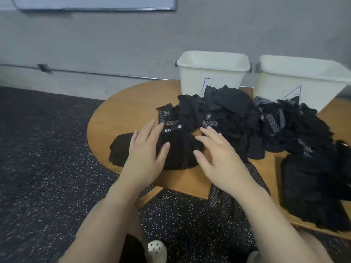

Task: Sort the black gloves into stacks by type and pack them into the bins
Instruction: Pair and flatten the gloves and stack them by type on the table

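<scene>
A small stack of black gloves (176, 149), its "5.11" cuff tag on top, lies near the left edge of the wooden table (121, 111), probably kept apart as one sorted type. The left hand (146, 154) and right hand (218, 156) flank it with fingers straight and relaxed, grasping nothing, seemingly squaring it. The unsorted heap (237, 118) sprawls farther right; beyond stand the left bin (212, 74) and the right bin (296, 80), ready for packing.
</scene>
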Motion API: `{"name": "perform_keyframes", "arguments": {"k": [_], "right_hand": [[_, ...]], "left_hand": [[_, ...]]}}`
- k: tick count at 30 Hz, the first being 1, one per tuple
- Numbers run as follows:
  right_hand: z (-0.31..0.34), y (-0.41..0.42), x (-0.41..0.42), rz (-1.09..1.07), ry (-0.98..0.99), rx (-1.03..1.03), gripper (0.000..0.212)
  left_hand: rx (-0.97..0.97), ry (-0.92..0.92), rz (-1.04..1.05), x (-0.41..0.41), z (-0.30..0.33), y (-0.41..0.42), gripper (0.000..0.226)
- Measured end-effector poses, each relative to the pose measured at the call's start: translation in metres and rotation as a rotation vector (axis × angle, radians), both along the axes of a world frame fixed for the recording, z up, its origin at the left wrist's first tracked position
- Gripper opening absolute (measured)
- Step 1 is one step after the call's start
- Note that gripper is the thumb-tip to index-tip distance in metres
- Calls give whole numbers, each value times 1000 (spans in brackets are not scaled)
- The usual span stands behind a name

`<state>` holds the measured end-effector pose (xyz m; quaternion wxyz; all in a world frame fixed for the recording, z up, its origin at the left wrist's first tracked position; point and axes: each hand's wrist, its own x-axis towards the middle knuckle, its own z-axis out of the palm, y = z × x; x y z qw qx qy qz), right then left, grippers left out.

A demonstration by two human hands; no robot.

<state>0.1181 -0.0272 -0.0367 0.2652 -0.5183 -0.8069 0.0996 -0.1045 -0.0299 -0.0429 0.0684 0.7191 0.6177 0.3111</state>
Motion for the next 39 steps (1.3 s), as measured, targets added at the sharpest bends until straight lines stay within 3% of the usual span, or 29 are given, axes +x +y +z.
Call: {"name": "perform_keyframes", "arguments": {"k": [10,19,24,27,32,39], "right_hand": [[-12,-22,108,-357,-19,-55,32],[-25,-21,128,-333,52,-60,29],[-25,-7,131,-324,99,-22,26],[-24,0,131,-310,177,29,21],[-25,11,130,-287,256,51,15],[-31,22,130,-293,285,35,11]], "left_hand": [[43,-15,-259,70,-7,16,45],[7,41,-337,118,-22,40,44],[230,64,-335,139,3,85,31],[311,182,-428,151,23,116,30],[253,423,-496,153,42,154,39],[198,491,-502,144,62,168,31]]}}
